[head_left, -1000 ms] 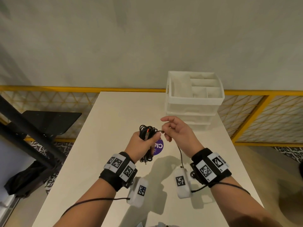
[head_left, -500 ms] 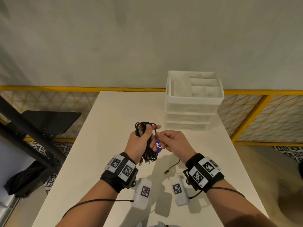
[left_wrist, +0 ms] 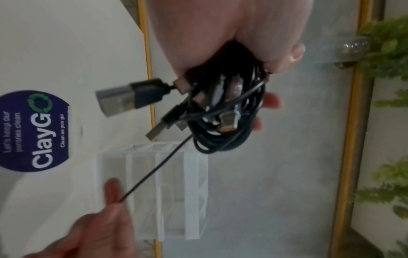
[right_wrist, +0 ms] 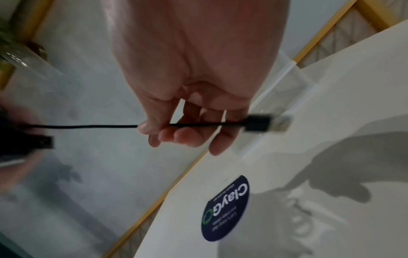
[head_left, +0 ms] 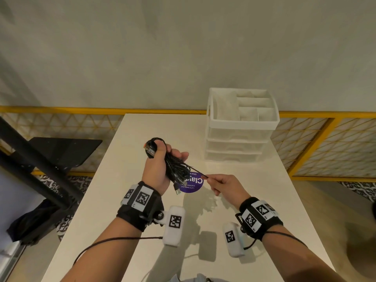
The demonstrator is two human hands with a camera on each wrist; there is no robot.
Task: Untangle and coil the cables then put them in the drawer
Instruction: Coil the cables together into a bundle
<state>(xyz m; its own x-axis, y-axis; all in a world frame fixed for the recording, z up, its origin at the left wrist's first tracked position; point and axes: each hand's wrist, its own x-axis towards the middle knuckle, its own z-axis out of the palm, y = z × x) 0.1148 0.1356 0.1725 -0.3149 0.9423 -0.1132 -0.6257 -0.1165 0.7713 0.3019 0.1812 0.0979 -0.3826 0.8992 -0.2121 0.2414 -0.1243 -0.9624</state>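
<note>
A: What does the left hand (head_left: 157, 167) have?

B: Its fingers are curled tight round a bundle of black cables (head_left: 175, 166), just left of centre in the head view, held up off the white table (head_left: 114, 200). The thumb presses over the top of the loops.

A: How does the bundle look?

B: Thin, glossy black cords in several loose loops, not very even. In the left wrist view the loops (left_wrist: 223, 125) hang below the fist at centre frame, with plugs poking out: a big USB-A plug (left_wrist: 123, 99) with a silver shell points to the left, a smaller one sits below it, and a few small metal connectors lie among the strands. The picture is soft, so I cannot tell their types.

A: And the right hand (head_left: 227, 185)?

B: It pinches one strand (head_left: 196, 170) that runs taut from the bundle down to the lower right. In the right wrist view the thumb and curled fingers (right_wrist: 176, 134) close round that cord, and its black plug (right_wrist: 267, 123) with a silver tip sticks out past the hand toward the right edge, blurred.

A: The drawer?

B: The white drawer unit (head_left: 242, 127) stands at the far right of the table, upper right of centre, its drawers pushed in, well apart from both hands. A round purple sticker (head_left: 193, 185) lies on the table under the strand.
</note>
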